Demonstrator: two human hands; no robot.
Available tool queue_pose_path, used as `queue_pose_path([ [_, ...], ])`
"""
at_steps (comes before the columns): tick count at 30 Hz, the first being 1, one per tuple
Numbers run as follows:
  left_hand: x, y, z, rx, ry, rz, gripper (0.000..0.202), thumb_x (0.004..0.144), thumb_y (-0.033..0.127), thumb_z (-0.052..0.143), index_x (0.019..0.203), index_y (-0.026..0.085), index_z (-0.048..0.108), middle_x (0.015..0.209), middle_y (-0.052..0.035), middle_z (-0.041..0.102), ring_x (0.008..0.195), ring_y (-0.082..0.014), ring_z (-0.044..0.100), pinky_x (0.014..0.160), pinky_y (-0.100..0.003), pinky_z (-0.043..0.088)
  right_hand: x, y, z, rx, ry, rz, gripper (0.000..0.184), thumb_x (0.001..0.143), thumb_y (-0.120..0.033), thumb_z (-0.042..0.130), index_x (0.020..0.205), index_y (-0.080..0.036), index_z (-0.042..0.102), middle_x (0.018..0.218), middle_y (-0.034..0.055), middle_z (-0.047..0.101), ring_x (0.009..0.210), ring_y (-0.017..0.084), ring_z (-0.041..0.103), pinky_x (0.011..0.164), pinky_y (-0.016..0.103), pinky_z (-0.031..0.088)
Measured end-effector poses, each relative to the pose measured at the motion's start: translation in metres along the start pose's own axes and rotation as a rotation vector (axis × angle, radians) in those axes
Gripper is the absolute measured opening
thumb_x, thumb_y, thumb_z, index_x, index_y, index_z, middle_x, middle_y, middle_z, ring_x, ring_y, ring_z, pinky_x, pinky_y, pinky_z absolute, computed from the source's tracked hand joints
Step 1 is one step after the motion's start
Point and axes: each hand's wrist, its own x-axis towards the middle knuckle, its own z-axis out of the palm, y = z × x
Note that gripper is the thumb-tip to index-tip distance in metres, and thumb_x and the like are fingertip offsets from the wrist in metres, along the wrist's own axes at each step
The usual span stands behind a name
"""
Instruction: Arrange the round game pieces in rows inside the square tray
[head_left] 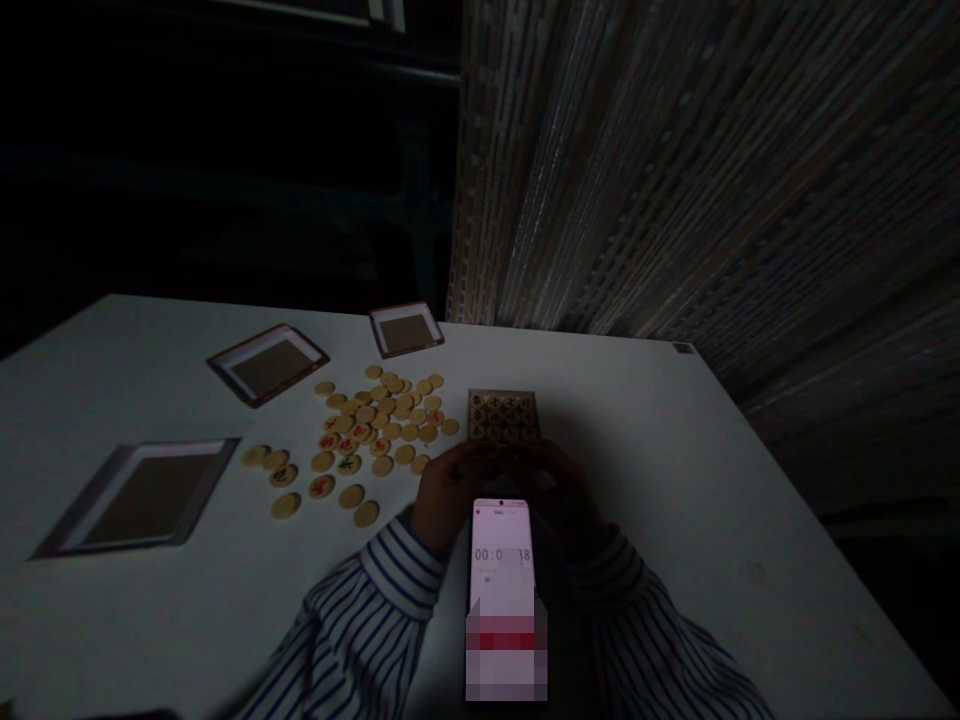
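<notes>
A small box stands on the white table, with rows of round Chinese chess pieces face up in it. Both hands meet over its near edge. My left hand comes in from the left, fingers curled inward. Opposite it, my right hand lies in deep shadow, its fingers bent toward the left ones. The fingertips overlap in the dark, and what they hold is hidden. To the left of the box, many loose wooden Chinese chess pieces are scattered, some showing red or black characters, most blank side up.
A lit phone showing a timer lies between my forearms. Three shallow trays rest on the left: a near tray, a middle tray and a far tray. A string curtain hangs behind the table.
</notes>
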Motion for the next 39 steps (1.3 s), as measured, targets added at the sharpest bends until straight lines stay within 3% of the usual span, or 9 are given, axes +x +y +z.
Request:
queue_pose_path([
  [5,0.0,0.002,0.001,0.038,0.008,0.002,0.021,0.071,0.027,0.059,0.086,0.015,0.069,0.079,-0.0058,0.072,0.071,-0.0183,0.066,0.063,-0.028,0.054,-0.002,0.006,0.0,-0.109,-0.004,-0.096,0.028,0.079,-0.021,0.059,0.106,-0.023,0.059,0.093,0.0069,0.064,0.087,0.019,0.06,0.073,0.033,0.051],
  [10,0.0,-0.001,0.0,0.127,-0.017,0.058,0.022,0.076,0.029,0.056,0.089,0.016,0.067,0.083,-0.0053,0.071,0.077,-0.0171,0.065,0.07,-0.028,0.053,-0.001,0.004,-0.002,-0.19,-0.02,-0.103,0.025,0.079,-0.021,0.059,0.104,-0.023,0.059,0.094,0.0072,0.064,0.088,0.019,0.059,0.075,0.035,0.051],
  [17,0.002,-0.011,-0.009,0.474,0.159,0.376,0.019,0.081,0.022,0.052,0.095,0.017,0.063,0.097,-0.0062,0.066,0.092,-0.0172,0.061,0.084,-0.034,0.05,0.002,0.006,-0.009,-0.237,0.032,-0.06,0.02,0.078,-0.02,0.057,0.098,-0.021,0.059,0.09,0.0075,0.064,0.084,0.019,0.06,0.073,0.035,0.05],
  [24,0.005,-0.029,-0.009,0.733,0.064,0.527,0.029,0.081,0.023,0.053,0.108,0.015,0.057,0.117,-0.0125,0.057,0.109,-0.023,0.053,0.091,-0.042,0.047,0.003,0.01,-0.019,-0.28,0.071,-0.033,0.021,0.079,-0.02,0.055,0.099,-0.021,0.06,0.09,0.0065,0.066,0.085,0.019,0.059,0.075,0.036,0.048],
  [29,0.006,-0.038,-0.007,0.79,0.02,0.534,0.036,0.079,0.023,0.055,0.114,0.016,0.054,0.125,-0.0138,0.05,0.116,-0.0257,0.048,0.095,-0.044,0.044,0.003,0.013,-0.023,-0.32,0.101,0.045,0.019,0.079,-0.022,0.056,0.098,-0.021,0.06,0.086,0.0049,0.065,0.08,0.018,0.059,0.074,0.035,0.048],
  [39,0.007,-0.044,-0.008,0.784,-0.004,0.44,0.034,0.082,0.023,0.05,0.115,0.015,0.054,0.127,-0.0139,0.048,0.119,-0.025,0.045,0.099,-0.044,0.04,0.003,0.024,-0.031,-0.285,-0.002,0.129,0.017,0.079,-0.024,0.057,0.095,-0.019,0.059,0.091,0.0063,0.062,0.079,0.017,0.057,0.072,0.033,0.048],
])
